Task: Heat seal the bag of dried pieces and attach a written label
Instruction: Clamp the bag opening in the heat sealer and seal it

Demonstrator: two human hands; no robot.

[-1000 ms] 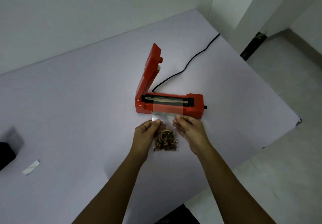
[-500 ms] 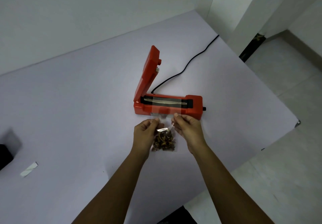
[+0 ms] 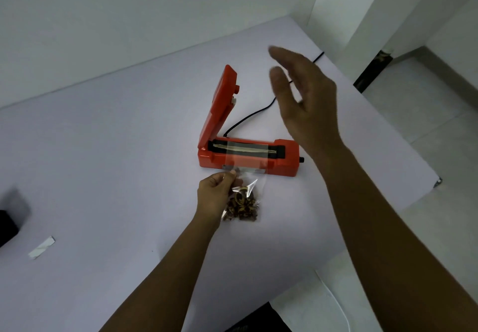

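Note:
A clear plastic bag (image 3: 244,197) of brown dried pieces lies on the white table (image 3: 116,171), its open top draped over the sealing strip of the red heat sealer (image 3: 284,162). The sealer's lid (image 3: 219,106) stands raised at the left end. My left hand (image 3: 214,194) pinches the bag's left edge just in front of the sealer. My right hand (image 3: 302,99) hovers in the air above and behind the sealer's right half, fingers spread, holding nothing. A small white label strip (image 3: 41,247) lies on the table far left.
A black power cord (image 3: 248,118) runs from behind the sealer toward the far table corner. A black object (image 3: 9,221) sits at the left edge. The table's right edge (image 3: 437,180) drops off to a tiled floor.
My right hand let go of the bag and rose up above the sealer. My left hand still holds the bag, whose top now lies across the sealing strip.

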